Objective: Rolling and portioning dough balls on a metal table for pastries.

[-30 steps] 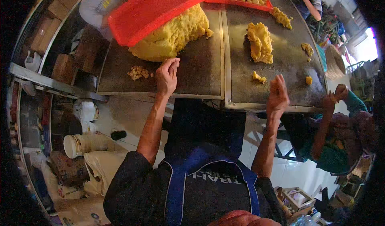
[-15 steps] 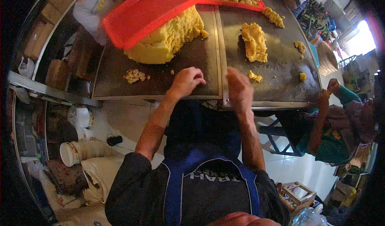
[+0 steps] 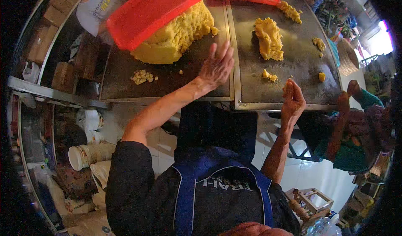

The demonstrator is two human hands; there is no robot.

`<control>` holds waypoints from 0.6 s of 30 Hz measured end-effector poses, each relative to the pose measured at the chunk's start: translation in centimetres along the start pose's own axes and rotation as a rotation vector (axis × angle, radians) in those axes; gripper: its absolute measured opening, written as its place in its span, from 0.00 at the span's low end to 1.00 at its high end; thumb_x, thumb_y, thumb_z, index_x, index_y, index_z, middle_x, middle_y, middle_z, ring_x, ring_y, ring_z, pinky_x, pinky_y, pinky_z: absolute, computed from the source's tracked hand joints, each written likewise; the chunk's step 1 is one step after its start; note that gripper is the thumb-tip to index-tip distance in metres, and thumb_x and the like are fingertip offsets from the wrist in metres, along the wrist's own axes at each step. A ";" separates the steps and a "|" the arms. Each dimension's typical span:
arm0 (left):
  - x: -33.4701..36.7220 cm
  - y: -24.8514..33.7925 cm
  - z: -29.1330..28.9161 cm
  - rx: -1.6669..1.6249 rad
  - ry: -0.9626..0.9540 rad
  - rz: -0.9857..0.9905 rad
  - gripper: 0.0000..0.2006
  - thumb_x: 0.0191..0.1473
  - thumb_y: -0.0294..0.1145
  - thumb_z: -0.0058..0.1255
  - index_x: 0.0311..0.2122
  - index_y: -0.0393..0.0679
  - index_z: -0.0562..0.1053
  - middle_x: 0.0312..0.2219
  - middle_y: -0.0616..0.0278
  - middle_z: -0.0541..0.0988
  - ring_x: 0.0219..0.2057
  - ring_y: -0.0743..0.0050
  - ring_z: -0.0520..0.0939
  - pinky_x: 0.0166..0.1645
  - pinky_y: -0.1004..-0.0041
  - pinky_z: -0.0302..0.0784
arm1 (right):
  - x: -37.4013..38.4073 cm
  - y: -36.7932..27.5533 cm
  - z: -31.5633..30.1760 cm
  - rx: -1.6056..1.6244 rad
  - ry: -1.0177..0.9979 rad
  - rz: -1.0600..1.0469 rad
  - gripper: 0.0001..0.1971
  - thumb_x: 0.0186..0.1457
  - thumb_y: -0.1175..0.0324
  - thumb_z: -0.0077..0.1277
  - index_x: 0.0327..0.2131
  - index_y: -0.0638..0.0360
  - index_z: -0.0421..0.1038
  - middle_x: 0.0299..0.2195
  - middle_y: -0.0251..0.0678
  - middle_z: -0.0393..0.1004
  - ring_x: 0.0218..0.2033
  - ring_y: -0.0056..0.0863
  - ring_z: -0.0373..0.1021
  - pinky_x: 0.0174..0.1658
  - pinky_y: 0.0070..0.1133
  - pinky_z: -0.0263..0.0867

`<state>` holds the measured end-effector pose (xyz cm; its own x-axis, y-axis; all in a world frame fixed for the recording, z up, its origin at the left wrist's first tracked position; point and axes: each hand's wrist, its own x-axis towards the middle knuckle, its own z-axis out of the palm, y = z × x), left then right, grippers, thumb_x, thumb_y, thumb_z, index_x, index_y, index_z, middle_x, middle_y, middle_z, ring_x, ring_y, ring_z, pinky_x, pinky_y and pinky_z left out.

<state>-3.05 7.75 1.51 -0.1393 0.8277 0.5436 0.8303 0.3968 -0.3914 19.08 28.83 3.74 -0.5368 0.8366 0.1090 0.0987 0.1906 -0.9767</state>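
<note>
Head view shows a big dough block (image 3: 165, 45) beyond and left of the left hand (image 3: 215, 67), which is spread wide. Beyond the right hand (image 3: 293, 98), curled narrow, holding or not I cannot tell, lies a smaller dough slab (image 3: 269, 40); nearer, leftward, a dough scrap (image 3: 269, 75).

The large dough block (image 3: 161, 47) looks matt, smooth on its left face and rough and crumbly on its right, while the red tray (image 3: 155, 12) above it is smooth plastic with a soft gloss. Beneath the block, the worktop (image 3: 138, 91) looks like dark, dull metal with a brighter metal rim (image 3: 237, 85), and right of the block a smaller dough lump (image 3: 269, 39) is rough. On the block's near side, the apron (image 3: 224, 160) is matt cloth and the floor (image 3: 331, 179) glossy; leftward, boxes (image 3: 44, 41) look like matt cardboard.
</note>
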 end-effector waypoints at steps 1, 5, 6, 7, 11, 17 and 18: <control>0.6 -0.4 -0.1 -0.093 -0.012 -0.022 0.10 0.60 0.32 0.47 0.43 0.38 0.69 0.52 0.43 0.63 0.62 0.36 0.59 0.62 0.31 0.45 | -0.3 -0.2 0.7 0.004 0.023 -0.094 0.17 0.60 0.71 0.59 0.53 0.60 0.75 0.44 0.34 0.80 0.40 0.19 0.75 0.44 0.18 0.71; -0.5 -2.1 0.7 -0.290 0.025 -0.346 0.13 0.59 0.32 0.50 0.45 0.34 0.72 0.53 0.44 0.63 0.65 0.43 0.57 0.66 0.34 0.43 | -1.6 -0.6 0.1 0.037 -0.029 -0.168 0.17 0.60 0.74 0.59 0.53 0.60 0.75 0.43 0.33 0.80 0.40 0.18 0.74 0.44 0.17 0.70; -0.6 -1.6 0.2 -0.292 0.025 -0.340 0.13 0.59 0.32 0.50 0.45 0.34 0.72 0.53 0.44 0.63 0.65 0.43 0.57 0.66 0.34 0.43 | -2.1 -0.6 0.0 0.038 -0.023 -0.166 0.17 0.60 0.74 0.59 0.53 0.60 0.75 0.43 0.33 0.80 0.40 0.18 0.74 0.44 0.17 0.70; -0.6 -1.0 -0.2 -0.171 0.031 -0.163 0.11 0.60 0.31 0.48 0.44 0.35 0.70 0.53 0.44 0.63 0.64 0.43 0.58 0.67 0.35 0.43 | -2.5 -0.6 -0.1 0.123 -0.053 -0.099 0.17 0.60 0.75 0.58 0.53 0.61 0.75 0.42 0.33 0.80 0.41 0.19 0.74 0.46 0.17 0.70; 0.4 -1.8 0.1 -0.130 0.009 -0.231 0.11 0.61 0.33 0.45 0.44 0.36 0.69 0.52 0.45 0.63 0.64 0.45 0.58 0.68 0.40 0.43 | -3.2 -0.2 1.1 0.184 -0.109 -0.071 0.18 0.58 0.77 0.59 0.53 0.63 0.74 0.42 0.34 0.79 0.43 0.20 0.73 0.47 0.18 0.70; -3.8 -3.9 -0.6 -0.022 0.095 -0.439 0.10 0.57 0.31 0.52 0.41 0.38 0.74 0.48 0.55 0.73 0.55 0.49 0.70 0.56 0.51 0.67 | -6.0 -2.8 4.2 -0.015 -0.305 -0.076 0.20 0.56 0.74 0.62 0.53 0.57 0.75 0.43 0.35 0.82 0.44 0.20 0.76 0.47 0.21 0.72; -4.4 -3.3 -1.2 -0.027 0.098 -0.439 0.10 0.57 0.31 0.52 0.41 0.38 0.74 0.48 0.55 0.73 0.55 0.49 0.70 0.56 0.51 0.67 | -6.4 -3.2 5.3 -0.019 -0.301 -0.077 0.20 0.56 0.74 0.62 0.53 0.57 0.75 0.43 0.35 0.82 0.44 0.20 0.76 0.47 0.21 0.72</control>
<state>-4.58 2.33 1.32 -0.4308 0.5418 0.7217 0.7182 0.6901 -0.0893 17.74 20.09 5.19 -0.7671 0.6302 0.1198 0.0623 0.2590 -0.9639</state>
